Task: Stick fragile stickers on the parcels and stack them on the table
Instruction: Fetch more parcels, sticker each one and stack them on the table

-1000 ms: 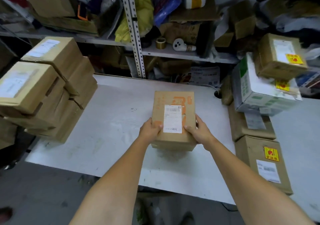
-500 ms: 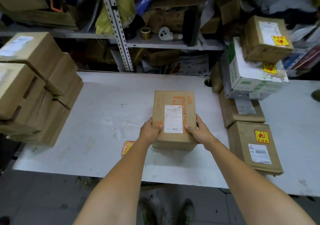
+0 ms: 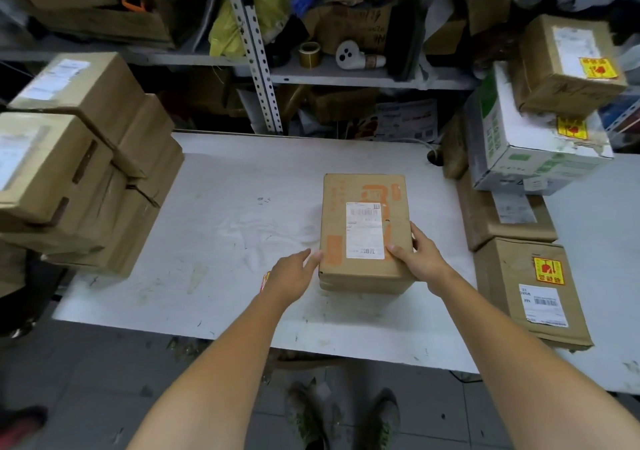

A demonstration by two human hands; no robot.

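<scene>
The worktop point(image 3: 225, 224) is a broad white slab, matte, scuffed and streaked with grey marks. Behind it runs a grey metal shelf point(image 3: 346, 80) on a perforated upright, crammed with crumpled bags and cardboard.

On the worktop's left end a left stack point(image 3: 79, 172) of plain brown corrugated boxes leans outward, with pale labels on the top faces. On the right end sits a white carton point(image 3: 512, 158) with green print and a torn corner. It carries a smaller brown box point(image 3: 561, 65) tilted on top, and each bears a yellow-and-red sticker. Under them lies a flat brown box point(image 3: 485, 221), and nearer the front edge a brown near-right box point(image 3: 519, 311) lies flat, with a fragile sticker point(image 3: 548, 270) above its white label.

The parcel point(image 3: 363, 189) stands on the middle of the worktop, a rectangular brown carton with faded orange print and a white shipping label point(image 3: 365, 230) on its top; no yellow sticker shows on it.

The right hand point(image 3: 420, 259) grips its near right corner, thumb flat on top beside the label and fingers point(image 3: 419, 236) curled round the side wall. The left hand point(image 3: 294, 273) is spread, its fingers point(image 3: 311, 257) straight and holding nothing, tips at the parcel's left wall; whether they touch it cannot be told. A sliver of a sticker sheet point(image 3: 265, 281) peeks out beneath that hand.
</scene>
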